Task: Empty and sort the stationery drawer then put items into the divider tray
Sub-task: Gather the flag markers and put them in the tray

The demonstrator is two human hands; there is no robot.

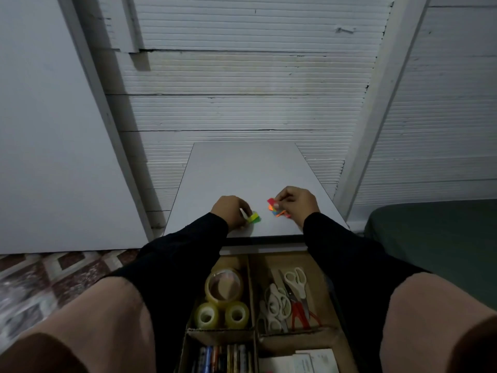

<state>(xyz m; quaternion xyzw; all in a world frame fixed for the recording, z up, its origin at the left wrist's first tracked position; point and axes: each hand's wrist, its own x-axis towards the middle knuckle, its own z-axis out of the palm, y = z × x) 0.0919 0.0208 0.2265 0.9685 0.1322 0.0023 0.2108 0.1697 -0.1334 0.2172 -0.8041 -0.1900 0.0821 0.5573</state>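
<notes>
On the white tabletop my left hand pinches a small stack of yellow and green sticky flags. To its right, my right hand pinches a red flag above a loose fan of red, orange and blue sticky flags. Below the table's front edge lies the cardboard divider tray. Its compartments hold tape rolls, scissors, pens and white cards.
A ribbed white wall rises behind the table. A white panel leans at the left over a patterned floor. A dark green surface sits at the right. My bare knees frame the tray on both sides.
</notes>
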